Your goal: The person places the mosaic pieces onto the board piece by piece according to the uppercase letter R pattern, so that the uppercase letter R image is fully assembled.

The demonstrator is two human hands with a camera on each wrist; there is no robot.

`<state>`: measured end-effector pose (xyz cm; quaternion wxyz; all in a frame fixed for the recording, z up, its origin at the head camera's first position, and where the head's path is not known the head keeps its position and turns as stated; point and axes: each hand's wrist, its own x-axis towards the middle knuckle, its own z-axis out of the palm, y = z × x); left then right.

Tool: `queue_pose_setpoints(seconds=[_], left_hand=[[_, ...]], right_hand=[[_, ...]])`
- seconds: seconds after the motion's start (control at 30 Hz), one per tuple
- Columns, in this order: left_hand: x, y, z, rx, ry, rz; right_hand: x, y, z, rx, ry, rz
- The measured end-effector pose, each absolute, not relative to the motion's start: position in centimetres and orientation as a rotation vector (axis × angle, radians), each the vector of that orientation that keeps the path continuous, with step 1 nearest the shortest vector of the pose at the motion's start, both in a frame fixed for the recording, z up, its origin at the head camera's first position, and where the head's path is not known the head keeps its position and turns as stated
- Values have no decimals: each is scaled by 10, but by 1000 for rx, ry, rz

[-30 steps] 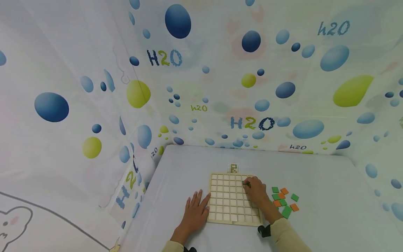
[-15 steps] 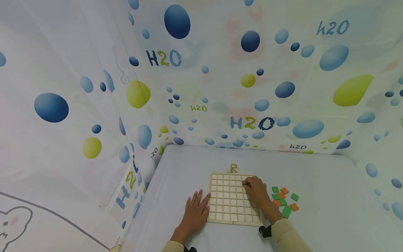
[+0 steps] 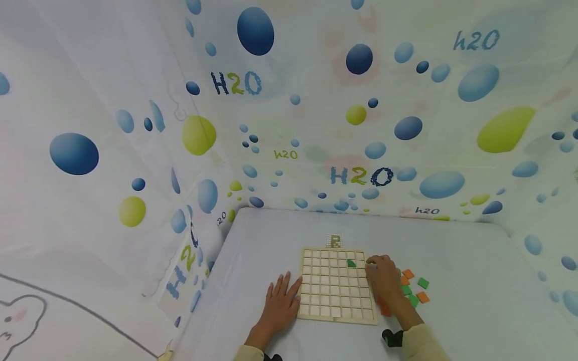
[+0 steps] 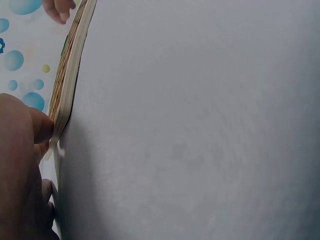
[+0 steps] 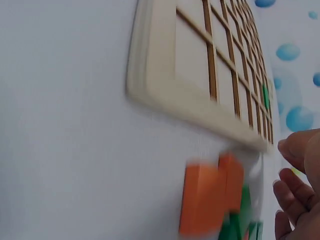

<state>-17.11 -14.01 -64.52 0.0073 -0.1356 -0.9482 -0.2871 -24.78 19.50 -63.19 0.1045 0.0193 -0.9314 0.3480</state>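
A pale wooden grid board (image 3: 316, 318) lies on the table, its compartments framed by raised strips. One compartment in its upper right part holds a green tile (image 3: 351, 263); part of that tile looks lighter. My left hand (image 3: 281, 305) rests with spread fingers at the board's left edge, and the left wrist view shows its fingers (image 4: 42, 125) touching the frame. Just beyond the right edge, my right hand (image 3: 384, 278) hovers near loose tiles, fingers loosely bent. No tile shows between those fingers in the right wrist view, where orange tiles (image 5: 202, 200) lie below the board.
Several loose green and orange tiles (image 3: 422, 297) are scattered right of the board, some hidden behind the right hand. A small card with a printed grid pattern (image 3: 335, 240) sits against the board's far edge. Patterned curtain (image 3: 316, 125) encloses the table at the back and sides.
My right hand has let go of the green tile, which now shows in its compartment. That hand has moved right, off the board. The left hand has stayed put.
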Motion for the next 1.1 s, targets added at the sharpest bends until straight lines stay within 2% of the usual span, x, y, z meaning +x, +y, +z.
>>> queue_pose_setpoints(seconds=[0.23, 0.47, 0.8, 1.1], left_hand=[[-171, -139, -651, -399, -2938, -889], [-172, -140, -644, -381, -3024, -850], [-171, -141, -642, -401, -3020, -838], [-173, -143, -655, -416, -2951, -877]], right_hand=[[-237, 245, -632, -205, -2813, 939], [-223, 282, -633, -307, -2852, 857], [-216, 296, -633, -353, -2900, 864], [-219, 303, -638, -339, -2897, 972]])
